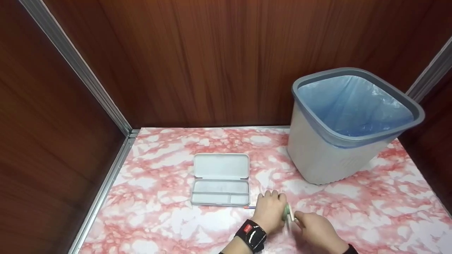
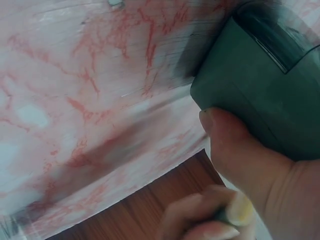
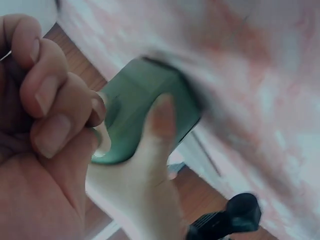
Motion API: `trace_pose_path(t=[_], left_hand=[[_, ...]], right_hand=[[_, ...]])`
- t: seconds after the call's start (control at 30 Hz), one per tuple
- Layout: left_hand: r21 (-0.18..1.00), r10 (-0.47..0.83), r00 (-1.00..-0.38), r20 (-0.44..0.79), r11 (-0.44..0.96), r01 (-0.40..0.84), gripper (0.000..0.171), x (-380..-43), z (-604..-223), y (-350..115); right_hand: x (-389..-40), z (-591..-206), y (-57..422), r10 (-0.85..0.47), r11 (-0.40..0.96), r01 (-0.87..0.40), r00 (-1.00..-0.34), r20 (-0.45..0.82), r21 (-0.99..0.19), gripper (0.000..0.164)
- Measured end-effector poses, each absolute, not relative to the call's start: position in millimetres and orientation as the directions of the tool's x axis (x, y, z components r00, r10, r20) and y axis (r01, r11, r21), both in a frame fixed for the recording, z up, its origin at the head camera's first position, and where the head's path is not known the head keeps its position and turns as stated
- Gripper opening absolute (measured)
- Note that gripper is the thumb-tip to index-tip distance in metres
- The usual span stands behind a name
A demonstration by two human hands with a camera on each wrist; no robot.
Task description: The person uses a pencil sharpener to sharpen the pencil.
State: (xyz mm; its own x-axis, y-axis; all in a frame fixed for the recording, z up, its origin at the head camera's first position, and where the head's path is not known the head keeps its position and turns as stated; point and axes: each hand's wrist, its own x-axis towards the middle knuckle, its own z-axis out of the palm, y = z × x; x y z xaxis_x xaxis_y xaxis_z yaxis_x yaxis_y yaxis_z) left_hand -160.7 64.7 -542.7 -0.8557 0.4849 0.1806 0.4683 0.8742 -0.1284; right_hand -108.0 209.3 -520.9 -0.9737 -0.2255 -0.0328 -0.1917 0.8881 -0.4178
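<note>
A green hand-crank pencil sharpener [image 2: 250, 95] sits low over the table, mostly hidden behind my left hand [image 1: 270, 211] in the head view. That hand grips its body, the thumb [image 3: 162, 122] lying along one side in the right wrist view. To the right, my right hand [image 1: 317, 229] pinches the handle of the cream crank [image 1: 291, 213] with curled fingers. A thin stick like a pencil, with a red end and a blue part [image 1: 249, 207], juts out left of my left hand; its other end is hidden.
An open pale grey pencil case [image 1: 221, 165] with divided compartments lies just left of my hands. Behind and to the right stands a large bin [image 1: 323, 155] lined with a blue bag. Brown wood panels [image 1: 212, 63] close off the back and sides.
</note>
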Motion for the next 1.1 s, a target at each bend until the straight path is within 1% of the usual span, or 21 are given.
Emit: trace_pose_path(t=[0.17, 0.23, 0.47, 0.67, 0.87, 1.1], left_hand=[[-0.130, 0.483, -0.855, 0.186, 0.875, 0.466, 0.066, -161, -544, 65], [-0.134, 0.485, -0.854, 0.192, 0.874, 0.466, 0.067, -161, -545, 65], [-0.127, 0.489, -0.847, 0.209, 0.872, 0.472, 0.066, -161, -544, 65], [-0.122, 0.491, -0.844, 0.217, 0.871, 0.475, 0.064, -162, -545, 64], [-0.124, 0.486, -0.852, 0.194, 0.874, 0.470, 0.065, -162, -544, 65], [-0.128, 0.490, -0.846, 0.212, 0.872, 0.473, 0.065, -160, -544, 65]], right_hand=[[-112, -511, 208, -0.207, 0.908, -0.187, -0.978, -0.014, -0.374, 0.020], [-114, -509, 207, -0.204, 0.911, -0.189, -0.979, -0.004, -0.366, 0.024], [-126, -505, 207, -0.195, 0.898, -0.173, -0.981, -0.015, -0.404, 0.023], [-141, -506, 208, -0.195, 0.877, -0.175, -0.981, 0.003, -0.448, 0.021], [-152, -508, 209, -0.196, 0.887, -0.181, -0.981, 0.010, -0.424, 0.018], [-163, -513, 210, -0.187, 0.891, -0.168, -0.982, -0.004, -0.421, 0.020]])
